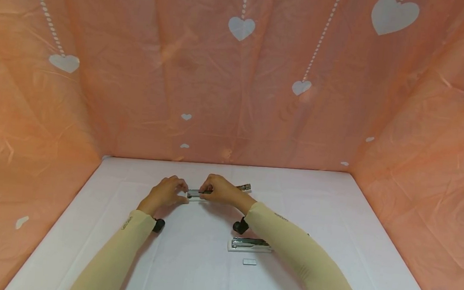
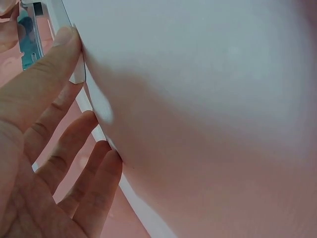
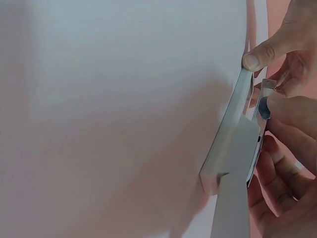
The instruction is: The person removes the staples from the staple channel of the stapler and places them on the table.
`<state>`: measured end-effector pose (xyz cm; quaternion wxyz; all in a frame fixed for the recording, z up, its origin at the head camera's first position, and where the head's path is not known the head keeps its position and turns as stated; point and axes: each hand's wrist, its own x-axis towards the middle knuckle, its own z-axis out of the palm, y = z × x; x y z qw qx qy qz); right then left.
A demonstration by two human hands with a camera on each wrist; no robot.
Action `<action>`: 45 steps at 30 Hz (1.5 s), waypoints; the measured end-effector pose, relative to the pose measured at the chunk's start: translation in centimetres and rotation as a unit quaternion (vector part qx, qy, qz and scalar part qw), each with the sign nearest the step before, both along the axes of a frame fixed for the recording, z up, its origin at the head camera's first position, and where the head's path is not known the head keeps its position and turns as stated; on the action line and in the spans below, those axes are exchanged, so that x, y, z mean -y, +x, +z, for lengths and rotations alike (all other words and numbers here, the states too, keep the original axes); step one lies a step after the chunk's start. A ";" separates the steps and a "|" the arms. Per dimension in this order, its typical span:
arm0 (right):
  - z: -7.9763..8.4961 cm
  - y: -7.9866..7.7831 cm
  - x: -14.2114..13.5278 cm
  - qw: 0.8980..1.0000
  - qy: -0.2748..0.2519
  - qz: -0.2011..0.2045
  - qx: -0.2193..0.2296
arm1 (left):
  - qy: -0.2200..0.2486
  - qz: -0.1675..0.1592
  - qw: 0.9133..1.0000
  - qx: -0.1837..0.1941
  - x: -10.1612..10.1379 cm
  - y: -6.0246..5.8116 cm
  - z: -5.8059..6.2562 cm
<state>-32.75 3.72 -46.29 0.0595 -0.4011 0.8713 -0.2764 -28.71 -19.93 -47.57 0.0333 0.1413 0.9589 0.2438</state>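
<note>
A stapler [image 1: 194, 194] with a white base lies near the table's far edge, its top arm [image 1: 245, 187] swung back to the right. My left hand [image 1: 166, 192] holds the left end of the base; its thumb [image 2: 64, 42] presses on the base rim, the index finger bent against the other side. From the right, my right hand [image 1: 220, 191] pinches at the metal staple channel [image 3: 267, 89], with a small dark part [image 3: 265, 107] by its thumb. Those fingers hide much of the channel. The white base [image 3: 225, 139] shows side-on in the right wrist view.
Nearer the front, a second stapler [image 1: 248, 245] lies beneath the right forearm, partly covered by the sleeve. A small block of staples [image 1: 249, 261] sits just in front of it. An orange curtain with hearts [image 1: 234, 117] stands along the white table's [image 1: 180, 260] back and sides.
</note>
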 end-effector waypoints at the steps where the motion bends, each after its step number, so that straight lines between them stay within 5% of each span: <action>1: 0.0 0.0 0.0 1.000 0.000 -0.003 0.006 | -0.001 -0.001 1.000 0.000 0.0 0.0 0.0; 11: 0.2 0.3 -0.1 0.997 -0.012 -0.043 0.069 | -0.007 0.001 1.000 0.007 0.1 -0.1 0.0; 45: -0.2 -0.5 0.8 0.991 -0.061 -0.064 0.102 | -0.011 -0.001 1.000 0.013 0.0 0.0 0.2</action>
